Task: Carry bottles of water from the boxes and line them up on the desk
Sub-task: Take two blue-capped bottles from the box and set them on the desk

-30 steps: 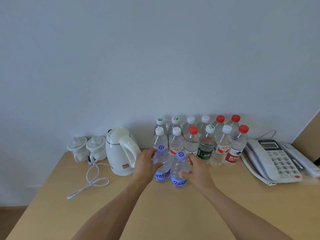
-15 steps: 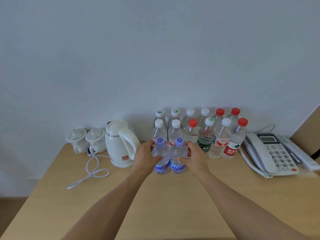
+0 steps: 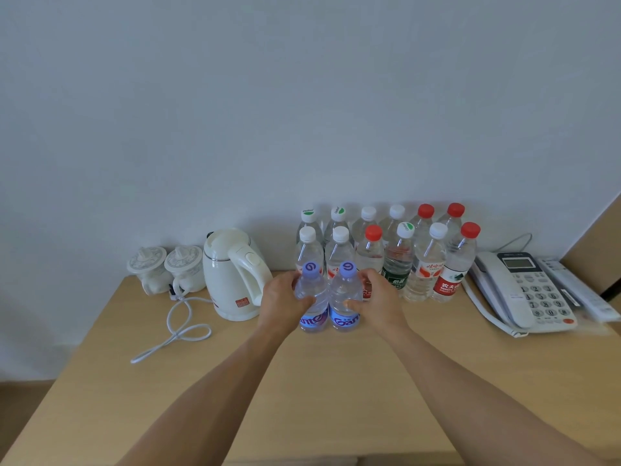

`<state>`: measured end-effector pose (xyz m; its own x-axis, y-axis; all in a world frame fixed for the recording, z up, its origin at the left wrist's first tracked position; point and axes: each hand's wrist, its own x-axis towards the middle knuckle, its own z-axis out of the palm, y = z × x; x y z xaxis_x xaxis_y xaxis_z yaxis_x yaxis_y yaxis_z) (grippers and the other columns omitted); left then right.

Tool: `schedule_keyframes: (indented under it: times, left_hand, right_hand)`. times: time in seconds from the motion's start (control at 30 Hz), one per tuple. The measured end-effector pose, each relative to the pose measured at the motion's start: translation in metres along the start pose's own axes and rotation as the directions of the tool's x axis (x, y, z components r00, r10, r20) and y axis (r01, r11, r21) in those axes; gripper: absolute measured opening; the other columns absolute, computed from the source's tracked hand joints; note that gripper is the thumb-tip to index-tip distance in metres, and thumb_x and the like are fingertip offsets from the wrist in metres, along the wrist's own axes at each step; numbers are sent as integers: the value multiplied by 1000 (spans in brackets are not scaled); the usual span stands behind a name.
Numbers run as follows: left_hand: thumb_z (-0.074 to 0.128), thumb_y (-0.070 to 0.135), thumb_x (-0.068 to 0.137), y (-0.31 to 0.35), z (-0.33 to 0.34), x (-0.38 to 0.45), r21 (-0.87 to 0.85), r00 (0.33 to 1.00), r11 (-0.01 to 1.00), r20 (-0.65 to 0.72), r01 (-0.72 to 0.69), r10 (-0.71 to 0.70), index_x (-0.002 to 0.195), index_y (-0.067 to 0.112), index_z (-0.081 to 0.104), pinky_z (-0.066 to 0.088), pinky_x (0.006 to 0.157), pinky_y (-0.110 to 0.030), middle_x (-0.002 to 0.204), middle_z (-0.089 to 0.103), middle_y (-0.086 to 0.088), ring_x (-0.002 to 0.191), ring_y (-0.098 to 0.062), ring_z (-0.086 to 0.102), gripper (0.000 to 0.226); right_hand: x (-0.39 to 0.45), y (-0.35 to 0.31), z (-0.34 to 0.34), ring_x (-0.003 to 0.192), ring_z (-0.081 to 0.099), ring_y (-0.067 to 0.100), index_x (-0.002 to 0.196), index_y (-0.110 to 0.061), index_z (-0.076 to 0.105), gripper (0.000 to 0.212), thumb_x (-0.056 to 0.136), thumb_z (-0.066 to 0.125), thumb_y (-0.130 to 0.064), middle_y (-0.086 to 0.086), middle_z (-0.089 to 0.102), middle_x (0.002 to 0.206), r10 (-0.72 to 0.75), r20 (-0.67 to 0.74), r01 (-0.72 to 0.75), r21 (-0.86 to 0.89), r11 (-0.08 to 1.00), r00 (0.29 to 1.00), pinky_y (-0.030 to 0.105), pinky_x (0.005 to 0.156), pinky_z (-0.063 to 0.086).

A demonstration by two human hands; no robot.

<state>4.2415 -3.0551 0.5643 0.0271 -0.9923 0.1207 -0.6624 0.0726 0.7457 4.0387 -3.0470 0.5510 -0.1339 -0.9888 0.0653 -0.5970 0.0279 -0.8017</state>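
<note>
1. We have our left hand (image 3: 285,302) wrapped around the left purple-capped bottle (image 3: 312,302), and our right hand (image 3: 378,297) around the right purple-capped bottle (image 3: 344,302).
2. Both bottles stand upright on the tabletop (image 3: 336,381), long axes vertical, touching side by side between our hands.
3. They sit just in front of the two bottle rows (image 3: 420,257), which lie straight ahead toward the wall.
4. Each hand is nearest its own bottle; letting go looks like the next step.

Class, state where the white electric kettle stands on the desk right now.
In the head view, the kettle stands left of the bottles, between the two lidded cups and the left hand.
</note>
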Motion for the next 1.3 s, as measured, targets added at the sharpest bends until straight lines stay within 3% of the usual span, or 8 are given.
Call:
schedule_keyframes:
  times: [0.23,0.53,0.67,0.9,1.13,1.3]
  left_hand:
    - [82,17,75,1,-1,-1,14,1000,1000,5,-1,1,104,11,72,58,80,-38,92,73,-2,86,-19,67,31]
    - [81,15,78,3,-3,-3,14,1000,1000,16,18,-19,110,12,71,56,81,-32,98,74,-2,90,-19,68,33]
    - [84,19,78,2,-5,-3,12,1000,999,11,29,-29,115,13,69,48,79,-25,103,73,0,93,-16,66,41]
    - [85,19,77,0,-6,-1,-4,999,999,19,39,-39,115,10,67,52,83,-28,105,72,-1,96,-18,66,42]
    - [84,18,79,-2,-9,1,-27,998,999,42,46,-44,118,10,67,52,86,-28,108,72,-2,100,-18,67,44]
    - [87,21,74,-2,-9,-6,-92,998,994,46,54,-50,124,18,62,40,66,-9,98,63,11,94,-10,63,56]
  right_hand:
    - [-2,-2,0,95,60,17,111,-14,58,52,69,88,-14,0,63,106,1,1,-1,-22,1000,1000,21,74,42]
    - [-3,-4,-1,95,61,19,112,-14,58,53,69,88,-16,-1,63,105,6,-3,-6,-53,999,1000,26,78,47]
    - [-2,-4,-2,94,63,22,112,-14,60,52,69,89,-18,2,66,103,12,3,-12,-56,998,1000,32,80,51]
    - [4,-5,-6,86,62,13,112,-15,62,51,68,90,-18,-6,65,98,23,17,-22,-43,999,1000,12,66,41]
    - [5,-2,-7,90,65,12,112,-19,62,51,68,89,-18,-7,66,102,30,35,-28,-41,999,999,23,77,49]
    - [3,-4,-10,86,61,2,119,-24,60,58,68,89,-21,-12,64,102,11,48,-9,-37,999,999,13,70,43]
